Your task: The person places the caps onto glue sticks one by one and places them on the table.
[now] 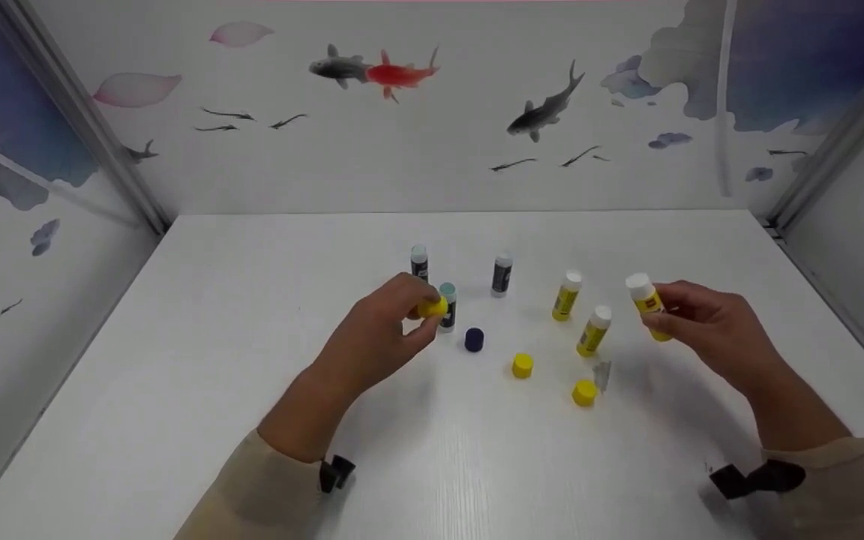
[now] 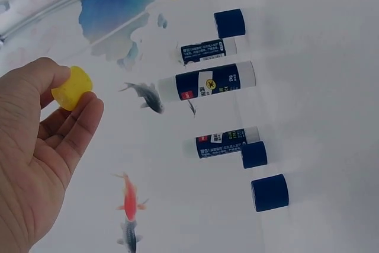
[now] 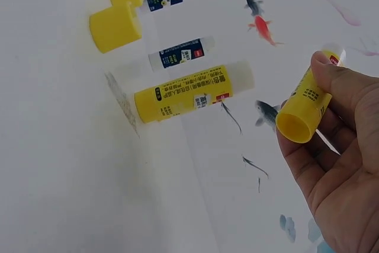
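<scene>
My left hand (image 1: 383,330) pinches a yellow cap (image 2: 72,89) between thumb and fingers, held up off the table. My right hand (image 1: 717,330) grips a yellow glue stick (image 3: 305,102); its white top points up and its lower end sticks out below the fingers. Left of the right hand, two yellow glue sticks (image 1: 593,331) stand upright with white tops. Three dark blue glue sticks (image 2: 213,81) also stand upright, near and beyond the left hand, which covers part of one in the head view.
Two yellow caps (image 1: 522,365) and a dark blue cap (image 1: 474,340) sit on the white table (image 1: 199,315) between the hands. More dark blue caps (image 2: 270,192) show in the left wrist view. A grey smudge (image 1: 602,376) marks the tabletop. Printed panels enclose the back and sides.
</scene>
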A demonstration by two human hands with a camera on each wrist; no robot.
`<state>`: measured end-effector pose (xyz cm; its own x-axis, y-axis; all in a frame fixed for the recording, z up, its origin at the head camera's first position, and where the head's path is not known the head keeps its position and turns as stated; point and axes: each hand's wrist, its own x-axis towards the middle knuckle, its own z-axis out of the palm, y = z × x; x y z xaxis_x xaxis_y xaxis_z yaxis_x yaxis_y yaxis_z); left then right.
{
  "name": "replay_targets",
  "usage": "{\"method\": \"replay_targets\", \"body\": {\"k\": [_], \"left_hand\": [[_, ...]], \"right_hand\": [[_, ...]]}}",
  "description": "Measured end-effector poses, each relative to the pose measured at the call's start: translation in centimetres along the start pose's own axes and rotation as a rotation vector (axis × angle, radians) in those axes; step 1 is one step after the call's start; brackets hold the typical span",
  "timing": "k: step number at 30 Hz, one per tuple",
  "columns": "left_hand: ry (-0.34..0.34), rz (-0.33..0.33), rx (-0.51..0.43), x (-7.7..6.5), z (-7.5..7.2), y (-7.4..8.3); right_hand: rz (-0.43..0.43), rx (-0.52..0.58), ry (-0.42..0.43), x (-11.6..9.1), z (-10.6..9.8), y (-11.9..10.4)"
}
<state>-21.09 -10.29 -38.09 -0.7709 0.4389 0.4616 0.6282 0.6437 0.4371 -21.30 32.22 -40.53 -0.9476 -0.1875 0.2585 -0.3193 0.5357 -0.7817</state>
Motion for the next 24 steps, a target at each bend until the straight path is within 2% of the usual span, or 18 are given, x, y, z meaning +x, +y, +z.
{"method": "replay_targets", "body": {"k": [8,17,24], "left_hand": [[-0.017,0.046,-0.062,0.3,0.0,1.1],[-0.075,-0.002,-0.194,-0.2,0.2,2.0],[-0.079,0.035,-0.272,-0.1,0.5,2.2]], "right_hand": [[-0.083,-0.037,-0.036,-0.2,1.3,-1.4],[-0.162,-0.033,-0.088,-0.2,2.5,-2.3],[-0.175,-0.072,-0.119,0.0,3.4,-3.2]]}}
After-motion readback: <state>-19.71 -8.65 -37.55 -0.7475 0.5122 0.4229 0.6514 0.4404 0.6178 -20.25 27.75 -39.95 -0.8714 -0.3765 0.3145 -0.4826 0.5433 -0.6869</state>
